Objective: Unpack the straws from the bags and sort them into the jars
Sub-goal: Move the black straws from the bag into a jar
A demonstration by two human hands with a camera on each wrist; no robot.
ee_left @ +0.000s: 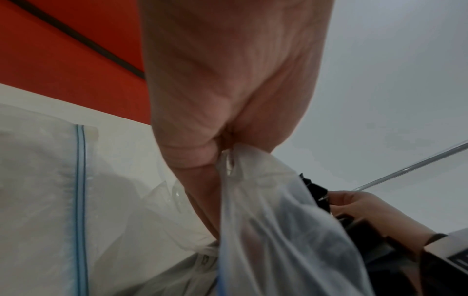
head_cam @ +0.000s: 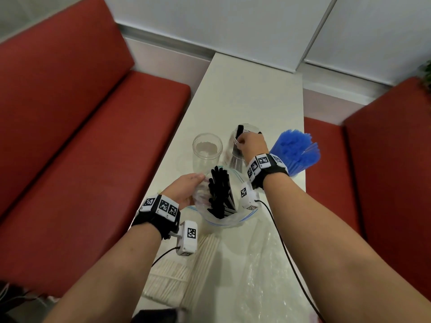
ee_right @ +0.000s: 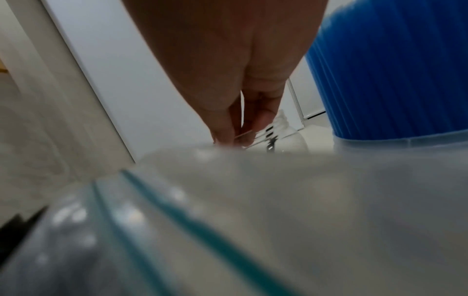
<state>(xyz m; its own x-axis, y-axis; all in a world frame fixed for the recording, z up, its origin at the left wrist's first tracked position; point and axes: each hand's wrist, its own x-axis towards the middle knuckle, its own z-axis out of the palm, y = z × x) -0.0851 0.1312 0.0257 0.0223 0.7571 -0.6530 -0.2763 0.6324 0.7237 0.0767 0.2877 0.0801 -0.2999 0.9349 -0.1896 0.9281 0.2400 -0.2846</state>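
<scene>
I see my left hand (head_cam: 186,190) pinching the rim of an open zip bag (head_cam: 224,220), holding its mouth wide above the white surface (head_cam: 251,96); the left grip is clamped on the plastic, which the left wrist view confirms. A bundle of black straws (head_cam: 220,192) stands inside that bag. My right hand (head_cam: 253,144) is at the mouth of the middle jar (head_cam: 235,150), its grip closed on a few black straws (head_cam: 239,131) whose tops poke above the rim while their lengths run down inside the jar. Just left of it stands a clear jar (head_cam: 206,151). To the right, partly behind my right wrist, a fan of blue straws (head_cam: 296,148) fills a third container; the right wrist view shows them rising from its rim. Nearer to me, white straws (head_cam: 170,280) lie bagged on the surface, beside a crumpled clear bag (head_cam: 263,276). Red bench seats (head_cam: 81,136) flank the surface on both sides.
</scene>
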